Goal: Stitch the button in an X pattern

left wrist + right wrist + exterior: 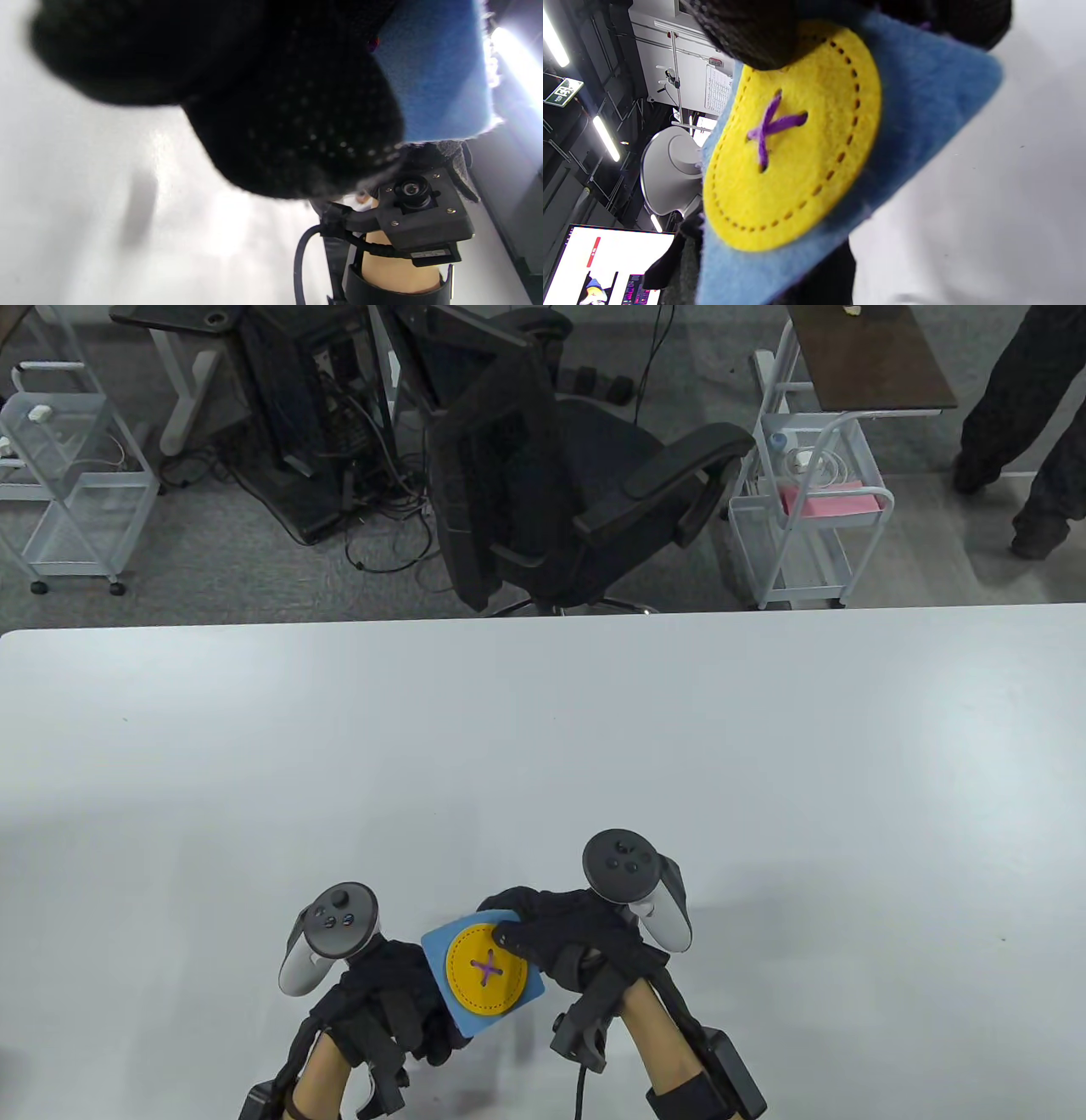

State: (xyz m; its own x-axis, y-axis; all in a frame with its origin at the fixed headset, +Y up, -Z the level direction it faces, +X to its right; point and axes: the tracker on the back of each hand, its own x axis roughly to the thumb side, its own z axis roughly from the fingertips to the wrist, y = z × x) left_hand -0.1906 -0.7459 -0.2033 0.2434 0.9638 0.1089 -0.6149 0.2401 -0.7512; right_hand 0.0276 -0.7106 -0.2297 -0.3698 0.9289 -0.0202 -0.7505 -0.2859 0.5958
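Both hands pinch the blue felt square (454, 984) between them.

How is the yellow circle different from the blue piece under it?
The yellow circle is round; the blue piece is squarish with corners. The circle is smaller and lies on top. The circle has a purple X and a dashed stitch line; the blue piece looks plain. Both look like soft felt.

button (486, 969) on felt square (519, 994), between both hands, above table (764, 780) near edge

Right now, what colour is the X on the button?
Purple thread on the yellow button; clearest in the right wrist view.
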